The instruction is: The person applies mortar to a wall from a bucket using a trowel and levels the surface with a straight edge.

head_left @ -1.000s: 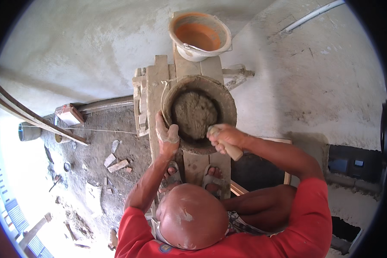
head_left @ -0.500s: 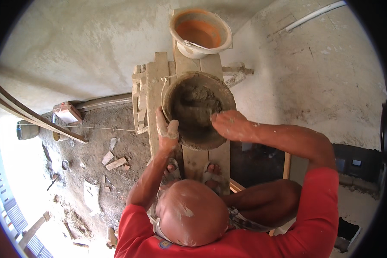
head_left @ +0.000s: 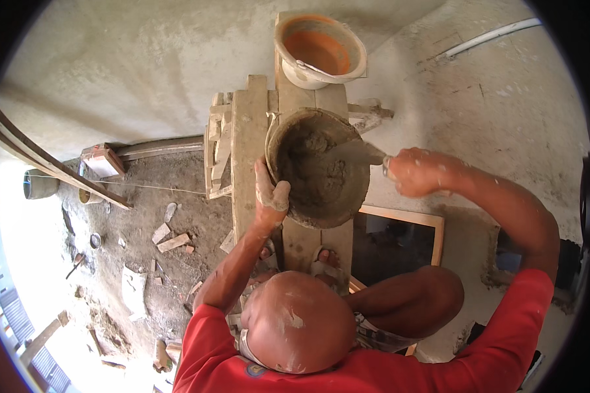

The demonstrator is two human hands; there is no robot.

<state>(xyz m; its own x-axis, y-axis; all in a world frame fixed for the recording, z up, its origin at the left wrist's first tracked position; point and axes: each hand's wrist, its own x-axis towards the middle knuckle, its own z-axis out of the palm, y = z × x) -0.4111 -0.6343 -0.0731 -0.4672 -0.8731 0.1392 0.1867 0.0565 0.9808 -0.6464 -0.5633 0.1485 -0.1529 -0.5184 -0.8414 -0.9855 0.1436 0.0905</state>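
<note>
A bucket [head_left: 356, 196] caked with cement stands on the planks in front of me, with wet grey mortar [head_left: 311, 173] inside. My left hand [head_left: 271, 194], smeared with mortar, grips the bucket's near-left side, fingers along the outer wall and thumb by the rim. Closed round a trowel's handle, my right hand [head_left: 414, 172] is just outside the bucket's right rim. The blade of the trowel [head_left: 355, 152] reaches over that rim, its tip at the mortar.
Beyond the mortar bucket stands a pale bucket [head_left: 305, 77] with an orange inside, near the wall. My feet rest on the narrow raised planks [head_left: 301, 245]. Lower left, the dirt ground [head_left: 200, 223] holds broken bricks [head_left: 175, 242]. A wood-framed dark pane [head_left: 400, 245] lies right of the planks.
My right hand has moved right, out of the bucket, and the trowel blade now shows over the rim. My left hand stays at the bucket's side. The view has shifted slightly.
</note>
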